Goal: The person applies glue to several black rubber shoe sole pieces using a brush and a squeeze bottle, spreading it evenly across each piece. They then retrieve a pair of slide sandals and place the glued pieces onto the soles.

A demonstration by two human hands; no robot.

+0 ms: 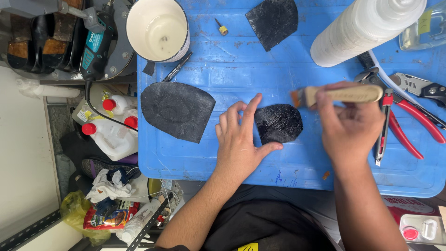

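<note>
Centre of frame: small black rubber piece (278, 123) lies flat on the blue lid (241, 60). Left hand (241, 139) rests open beside it, thumb and forefinger bracketing its left and lower edges, touching. Right hand (350, 125) is closed around a wooden-handled brush (341, 94), handle running left-right, bristles pointing left and sitting just beyond the piece's upper right edge. The piece therefore lies down and left of the bristle tip. Larger rubber piece (176, 110) sits well left; red pliers (409, 118) and a white roll (364, 28) at right.
</note>
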